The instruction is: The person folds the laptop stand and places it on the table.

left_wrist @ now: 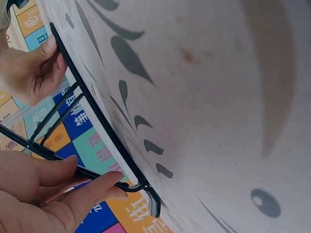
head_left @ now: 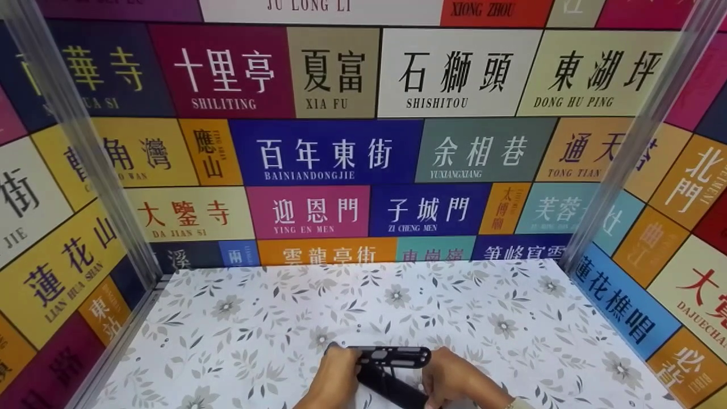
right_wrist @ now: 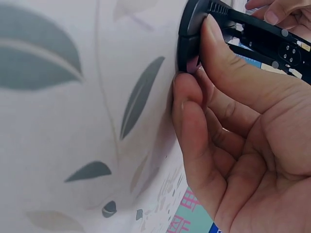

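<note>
Near the front edge of the bench (head_left: 170, 352), a black stand (head_left: 392, 386) that looks made to fold sits between two hands, with a long bar across its top. The left hand (head_left: 338, 375) pinches a thin bar of it near one end, thumb on one side and fingers on the other. The right hand (head_left: 454, 378) has its thumb and bent fingers closed on the other end. I cannot tell if the stand rests its weight on the bench or is held just over it. To do this well, I think both hands should move slowly and evenly, so the frame does not twist. Fingertips should stay out of the gaps by the thin rods (left_wrist: 52, 115), where they might get nipped. The stand looks hard and smooth, but metal or plastic is hard to say. Its top bar has round ends and grey pads (head_left: 379, 355), and tiny ridges (right_wrist: 218, 7) show near the right thumb. The bench top is white and flat, with grey leaves and flowers all over.
</note>
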`<action>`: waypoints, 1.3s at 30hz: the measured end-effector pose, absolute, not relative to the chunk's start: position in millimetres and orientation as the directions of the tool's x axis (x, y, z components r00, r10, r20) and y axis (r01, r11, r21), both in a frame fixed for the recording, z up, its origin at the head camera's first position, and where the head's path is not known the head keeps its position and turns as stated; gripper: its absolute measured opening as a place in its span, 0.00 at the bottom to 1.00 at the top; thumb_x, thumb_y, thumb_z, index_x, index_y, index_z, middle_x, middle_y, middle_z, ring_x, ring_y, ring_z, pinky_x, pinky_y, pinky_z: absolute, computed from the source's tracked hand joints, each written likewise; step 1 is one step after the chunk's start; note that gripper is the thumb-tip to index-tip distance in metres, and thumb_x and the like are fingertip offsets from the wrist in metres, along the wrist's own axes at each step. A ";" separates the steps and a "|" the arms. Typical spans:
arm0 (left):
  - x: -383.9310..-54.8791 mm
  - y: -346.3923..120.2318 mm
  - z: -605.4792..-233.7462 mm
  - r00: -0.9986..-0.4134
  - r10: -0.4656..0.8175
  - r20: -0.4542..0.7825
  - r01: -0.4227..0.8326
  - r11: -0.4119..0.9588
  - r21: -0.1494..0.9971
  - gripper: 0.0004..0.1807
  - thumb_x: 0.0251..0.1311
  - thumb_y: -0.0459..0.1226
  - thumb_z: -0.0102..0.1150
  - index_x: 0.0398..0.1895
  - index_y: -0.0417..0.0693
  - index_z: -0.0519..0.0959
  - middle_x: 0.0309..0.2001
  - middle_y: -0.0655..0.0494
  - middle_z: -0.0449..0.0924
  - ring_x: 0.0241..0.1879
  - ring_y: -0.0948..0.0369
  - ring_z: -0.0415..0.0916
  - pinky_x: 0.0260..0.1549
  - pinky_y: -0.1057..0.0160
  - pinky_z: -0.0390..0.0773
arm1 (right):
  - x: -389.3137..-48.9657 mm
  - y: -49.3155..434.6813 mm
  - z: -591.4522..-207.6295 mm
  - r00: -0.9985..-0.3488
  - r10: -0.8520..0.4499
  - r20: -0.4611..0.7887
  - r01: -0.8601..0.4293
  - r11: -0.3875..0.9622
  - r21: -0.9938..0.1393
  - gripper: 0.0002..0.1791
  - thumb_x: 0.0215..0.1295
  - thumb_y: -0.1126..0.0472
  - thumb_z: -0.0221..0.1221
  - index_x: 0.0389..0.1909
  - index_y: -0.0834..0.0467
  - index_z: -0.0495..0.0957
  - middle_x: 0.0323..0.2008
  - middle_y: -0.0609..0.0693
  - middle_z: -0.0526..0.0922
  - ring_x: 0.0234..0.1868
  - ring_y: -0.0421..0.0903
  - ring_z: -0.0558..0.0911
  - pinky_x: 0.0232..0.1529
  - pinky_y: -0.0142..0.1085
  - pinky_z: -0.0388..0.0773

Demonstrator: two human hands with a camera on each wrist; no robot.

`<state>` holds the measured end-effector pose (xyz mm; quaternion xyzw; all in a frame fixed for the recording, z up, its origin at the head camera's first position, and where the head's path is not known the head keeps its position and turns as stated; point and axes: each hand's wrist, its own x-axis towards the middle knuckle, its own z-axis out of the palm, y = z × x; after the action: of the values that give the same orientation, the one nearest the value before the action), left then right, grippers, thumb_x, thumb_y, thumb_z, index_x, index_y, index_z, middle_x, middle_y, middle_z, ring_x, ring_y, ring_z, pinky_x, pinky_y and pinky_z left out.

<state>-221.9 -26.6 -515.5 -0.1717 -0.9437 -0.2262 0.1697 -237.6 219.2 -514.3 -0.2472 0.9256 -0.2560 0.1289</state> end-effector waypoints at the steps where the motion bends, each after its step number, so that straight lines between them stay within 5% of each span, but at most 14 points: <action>1: -222.7 -27.1 -515.4 -0.883 0.252 0.396 0.408 0.828 0.383 0.09 0.45 0.27 0.61 0.28 0.51 0.80 0.29 0.51 0.82 0.32 0.57 0.79 0.31 0.58 0.78 | -237.0 219.2 -514.8 -0.844 -0.526 -0.104 -0.395 0.740 -0.544 0.15 0.19 0.63 0.77 0.12 0.56 0.80 0.08 0.37 0.76 0.09 0.30 0.70 0.12 0.28 0.71; 13: -229.6 -36.3 -515.7 -0.870 0.326 0.369 0.477 0.747 0.464 0.15 0.39 0.23 0.58 0.26 0.52 0.82 0.27 0.57 0.83 0.30 0.61 0.78 0.29 0.61 0.77 | -223.6 218.6 -516.0 -0.886 -0.430 -0.174 -0.261 0.773 -0.579 0.11 0.24 0.60 0.70 0.10 0.51 0.76 0.10 0.38 0.72 0.13 0.38 0.70 0.12 0.34 0.69; 25: -235.4 -35.2 -514.9 -0.867 0.340 0.364 0.485 0.740 0.466 0.16 0.38 0.22 0.61 0.30 0.50 0.83 0.27 0.58 0.83 0.29 0.60 0.78 0.33 0.62 0.79 | -196.6 209.1 -517.7 -0.957 -0.282 -0.071 -0.192 0.797 -0.572 0.11 0.30 0.55 0.68 0.12 0.48 0.73 0.10 0.38 0.72 0.12 0.38 0.69 0.09 0.35 0.66; 32: -241.8 -37.1 -514.1 -0.884 0.361 0.297 0.467 0.712 0.525 0.16 0.41 0.23 0.61 0.34 0.48 0.84 0.30 0.57 0.84 0.32 0.62 0.80 0.36 0.63 0.80 | -195.3 206.0 -515.0 -0.946 -0.316 -0.073 -0.229 0.810 -0.540 0.09 0.34 0.55 0.66 0.11 0.47 0.74 0.13 0.39 0.73 0.13 0.39 0.69 0.10 0.35 0.66; 39: -246.3 -37.7 -516.2 -0.849 0.378 0.368 0.522 0.703 0.483 0.17 0.38 0.23 0.60 0.33 0.49 0.84 0.30 0.59 0.84 0.31 0.62 0.80 0.33 0.64 0.79 | -191.4 197.2 -516.9 -0.952 -0.298 -0.076 -0.218 0.827 -0.518 0.08 0.33 0.54 0.65 0.10 0.46 0.74 0.11 0.39 0.73 0.12 0.39 0.70 0.11 0.34 0.67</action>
<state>-246.3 -37.7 -516.2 -0.2460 -0.9147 -0.2969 0.1213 -191.4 197.2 -516.9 -0.1353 0.9527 -0.2611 0.0769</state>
